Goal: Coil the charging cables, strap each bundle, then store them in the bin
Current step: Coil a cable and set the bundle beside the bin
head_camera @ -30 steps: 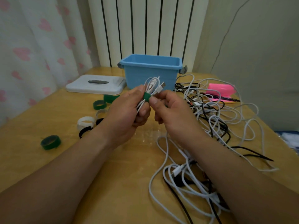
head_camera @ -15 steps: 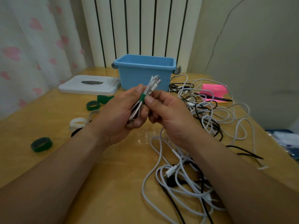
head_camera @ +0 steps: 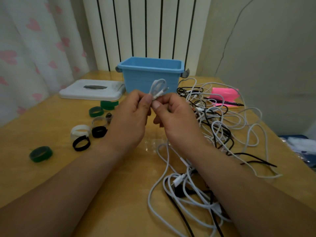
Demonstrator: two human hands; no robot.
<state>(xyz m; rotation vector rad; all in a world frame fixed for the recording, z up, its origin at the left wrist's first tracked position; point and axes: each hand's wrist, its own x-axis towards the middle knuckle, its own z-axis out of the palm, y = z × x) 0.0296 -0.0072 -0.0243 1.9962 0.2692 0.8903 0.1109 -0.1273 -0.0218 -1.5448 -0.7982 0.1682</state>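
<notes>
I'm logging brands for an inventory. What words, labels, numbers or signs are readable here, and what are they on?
None can be read.
Blue bin: plain, no label shows.
White lid: no lettering shows.
Black pen: any print too small.
Packet at the right edge: blurred.

Both forearms [head_camera: 71, 182] are bare and angle inward, so the hands meet in front of the chest. The left hand [head_camera: 130, 120] and right hand [head_camera: 176, 120] face each other, thumbs uppermost and nearly touching, fingers curled, each pinching the bundle [head_camera: 158, 89] between thumb and forefinger.
</notes>
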